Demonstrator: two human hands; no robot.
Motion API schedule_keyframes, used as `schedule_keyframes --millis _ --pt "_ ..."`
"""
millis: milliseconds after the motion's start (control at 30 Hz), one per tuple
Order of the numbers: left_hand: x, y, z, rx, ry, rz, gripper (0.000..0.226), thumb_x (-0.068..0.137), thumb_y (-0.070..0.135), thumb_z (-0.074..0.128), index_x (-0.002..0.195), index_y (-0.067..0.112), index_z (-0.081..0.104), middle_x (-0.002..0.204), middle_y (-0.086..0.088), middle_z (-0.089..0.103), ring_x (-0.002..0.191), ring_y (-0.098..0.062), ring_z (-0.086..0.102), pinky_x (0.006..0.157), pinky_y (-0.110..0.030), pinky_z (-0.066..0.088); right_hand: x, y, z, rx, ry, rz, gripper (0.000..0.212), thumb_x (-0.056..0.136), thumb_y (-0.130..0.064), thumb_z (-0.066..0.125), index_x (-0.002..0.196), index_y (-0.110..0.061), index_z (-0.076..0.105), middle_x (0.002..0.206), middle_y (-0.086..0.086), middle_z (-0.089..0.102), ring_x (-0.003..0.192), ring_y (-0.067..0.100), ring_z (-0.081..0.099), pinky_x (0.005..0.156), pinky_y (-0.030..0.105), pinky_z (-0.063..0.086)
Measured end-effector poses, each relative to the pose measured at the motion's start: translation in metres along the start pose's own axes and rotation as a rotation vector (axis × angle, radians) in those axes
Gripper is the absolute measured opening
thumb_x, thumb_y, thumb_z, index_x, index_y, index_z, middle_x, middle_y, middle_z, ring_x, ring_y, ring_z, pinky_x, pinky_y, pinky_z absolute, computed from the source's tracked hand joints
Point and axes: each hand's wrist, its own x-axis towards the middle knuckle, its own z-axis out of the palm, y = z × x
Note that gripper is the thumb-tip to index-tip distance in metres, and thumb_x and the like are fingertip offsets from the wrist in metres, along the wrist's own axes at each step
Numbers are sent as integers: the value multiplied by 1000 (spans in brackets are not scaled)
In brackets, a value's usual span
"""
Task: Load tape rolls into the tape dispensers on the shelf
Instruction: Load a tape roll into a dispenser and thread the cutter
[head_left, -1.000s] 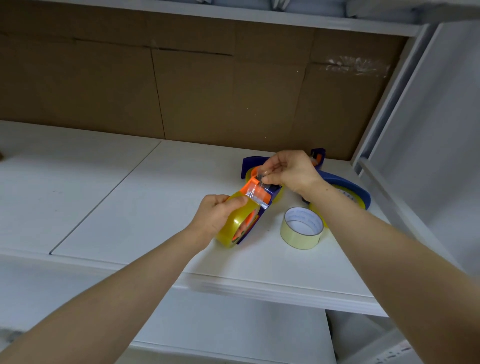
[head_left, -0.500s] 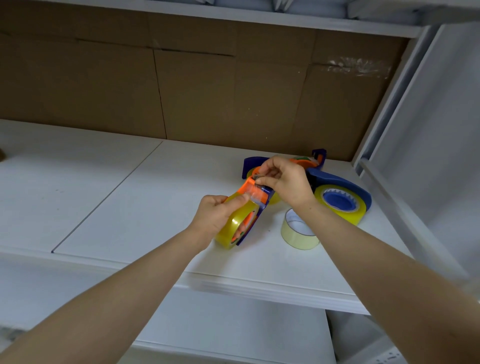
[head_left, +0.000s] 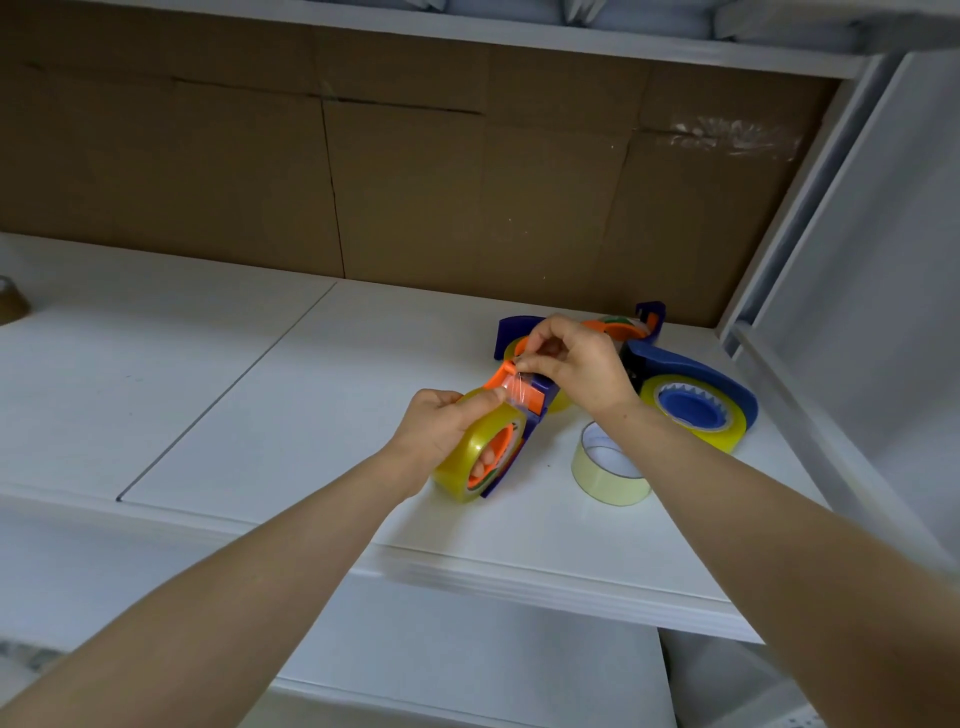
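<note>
Two hands, one clear tape end nearly seated on a dispenser over the white shelf (head_left: 260, 415).
Within the last second the right hand (head_left: 576, 364), pinching the clear tape end (head_left: 514, 387), has dropped it onto the orange-and-blue plastic dispenser (head_left: 530, 397); the left hand (head_left: 441, 431) grips its yellow-clear tape roll (head_left: 480, 449), so this load looks almost finished. Counted: three dispensers, this one, a loaded blue dispenser (head_left: 691, 364) right, and a half-hidden far dispenser (head_left: 511, 327); one loose pale tape roll (head_left: 605, 480) waits near.
</note>
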Motion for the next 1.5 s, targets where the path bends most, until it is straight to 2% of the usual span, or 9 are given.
schedule_keyframes --millis 233,400,533,633,833,967,1100,1267,1500 --pt "0 2 0 24 -1 15 31 82 37 66 69 10 62 43 -1 63 35 -10 56 42 -17 48 2 11 -4 28 -3 51 17 77 -9 74 88 -6 62 86 6 68 86 23 65 82 37 55" --pt "2 -1 2 -7 56 18 33 82 37 67 63 11 59 40 0 61 33 -9 55 40 -16 48 3 11 -13 138 -70 173 38 78 -5 73 113 -12 63 82 -1 65 82 18 63 75 24 53" --pt "6 -2 3 13 96 7 34 78 46 67 74 12 63 61 -6 67 54 -16 63 58 -25 54 4 9 -27 227 -78 347 17 75 -2 74 91 -8 73 77 0 68 65 11 63 55 17 52" --pt "6 -1 3 23 87 12 33 79 46 66 72 13 63 47 1 65 41 -9 61 45 -16 50 0 11 -35 253 -44 469 15 74 -2 75 71 -16 71 73 -1 68 53 8 58 48 15 49" --pt "5 1 6 105 48 20 37 80 47 65 75 11 66 47 1 65 40 -7 60 44 -15 49 2 3 -43 361 -171 680 8 80 -2 69 84 -9 67 90 7 66 81 15 66 62 20 59" --pt "3 2 7 130 44 33 36 80 45 66 79 10 66 57 -2 67 49 -11 63 49 -19 52 -1 2 -34 199 -95 517 8 86 -12 65 78 -9 63 76 6 62 60 13 56 54 22 50" --pt "-2 -1 8 71 20 42 39 81 43 66 76 5 65 45 -3 64 36 -12 57 43 -20 51 -6 10 -15 174 48 505 13 91 -16 59 87 -4 61 71 7 55 51 15 46 52 25 41" --pt "-3 -2 8 96 21 79 45 79 45 67 83 0 66 67 -14 69 48 -19 61 53 -25 51 -6 7 -4 39 102 402 16 93 -19 56 99 -5 59 90 7 58 81 17 54 76 31 47" --pt "-11 -1 12 125 -59 90 38 83 40 65 79 2 63 74 -20 67 49 -23 58 43 -21 48 -11 0 -6 -146 167 271 23 94 -31 51 105 -12 58 99 10 67 92 25 63 80 40 54"
